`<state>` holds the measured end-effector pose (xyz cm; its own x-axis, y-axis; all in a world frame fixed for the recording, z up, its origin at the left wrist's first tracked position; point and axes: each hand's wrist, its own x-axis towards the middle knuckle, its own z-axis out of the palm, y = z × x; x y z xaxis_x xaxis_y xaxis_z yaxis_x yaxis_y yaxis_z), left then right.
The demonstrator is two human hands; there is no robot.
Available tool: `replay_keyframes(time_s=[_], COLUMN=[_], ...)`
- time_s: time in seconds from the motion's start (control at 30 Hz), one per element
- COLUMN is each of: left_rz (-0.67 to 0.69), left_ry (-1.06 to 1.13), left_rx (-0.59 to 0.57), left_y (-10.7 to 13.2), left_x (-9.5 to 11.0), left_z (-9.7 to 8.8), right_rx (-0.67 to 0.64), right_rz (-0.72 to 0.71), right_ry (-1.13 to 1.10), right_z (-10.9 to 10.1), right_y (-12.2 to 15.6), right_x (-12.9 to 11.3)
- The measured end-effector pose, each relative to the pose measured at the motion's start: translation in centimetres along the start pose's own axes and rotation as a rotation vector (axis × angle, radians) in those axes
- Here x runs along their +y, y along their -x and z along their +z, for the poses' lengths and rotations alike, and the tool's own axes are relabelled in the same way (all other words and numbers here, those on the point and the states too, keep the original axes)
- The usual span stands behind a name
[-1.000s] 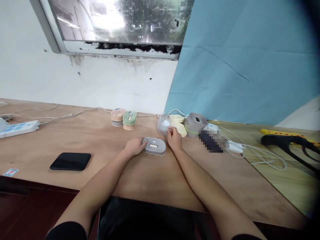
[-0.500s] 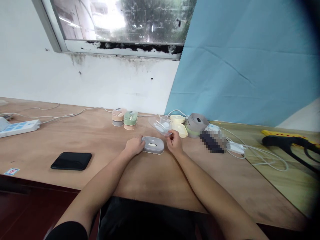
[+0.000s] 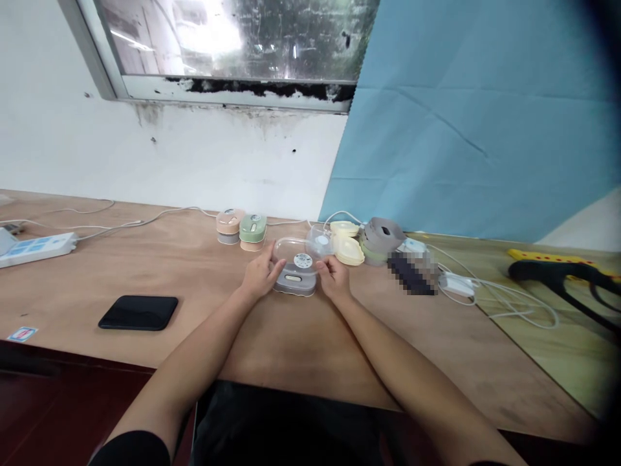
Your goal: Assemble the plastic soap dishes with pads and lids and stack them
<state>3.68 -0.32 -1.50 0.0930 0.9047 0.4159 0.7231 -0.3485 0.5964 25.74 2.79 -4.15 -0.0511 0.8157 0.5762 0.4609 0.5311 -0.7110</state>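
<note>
Between my hands, a clear plastic lid (image 3: 290,249) with a round white label is tilted up above a grey oval box (image 3: 297,285) on the table. My left hand (image 3: 261,272) grips the lid's left side between thumb and fingers. On the other side my right hand (image 3: 334,277) pinches the right edge of the lid. The box has a pale slot in its top and lies just below the lid. Another clear lid (image 3: 317,239) rests behind my right hand, beside the pale yellow trays (image 3: 350,251).
Capped peach (image 3: 231,220) and green (image 3: 253,228) boxes stand in stacks near the wall. To the right are grey parts (image 3: 382,238), a white adapter (image 3: 457,285) with cables and a black-handled tool (image 3: 557,275). A black phone (image 3: 138,313) and power strip (image 3: 39,248) lie left.
My right hand has brought a clear lid leftward from the pile to above the grey box. My left hand has left the box's side and taken hold of the lid.
</note>
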Motion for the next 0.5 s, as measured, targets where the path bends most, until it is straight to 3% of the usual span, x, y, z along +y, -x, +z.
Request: replay_keyframes(time_s=[0.27, 0.4, 0.5], left_rz=[-0.169, -0.208, -0.213], left_ry=[-0.058, -0.109, -0.116], left_rx=[-0.110, -0.159, -0.206], left_y=[-0.5, -0.7, -0.7], left_x=[-0.5, -1.0, -1.4], left_z=[0.2, 0.7, 0.9], right_rx=[-0.231, -0.419, -0.480], right_rz=[0.075, 0.038, 0.019], right_ry=[0.043, 0.119, 0.148], right_z=[-0.1, -0.5, -0.8], right_y=[-1.0, -1.4, -1.5], right_x=[1.5, 2.7, 3.2])
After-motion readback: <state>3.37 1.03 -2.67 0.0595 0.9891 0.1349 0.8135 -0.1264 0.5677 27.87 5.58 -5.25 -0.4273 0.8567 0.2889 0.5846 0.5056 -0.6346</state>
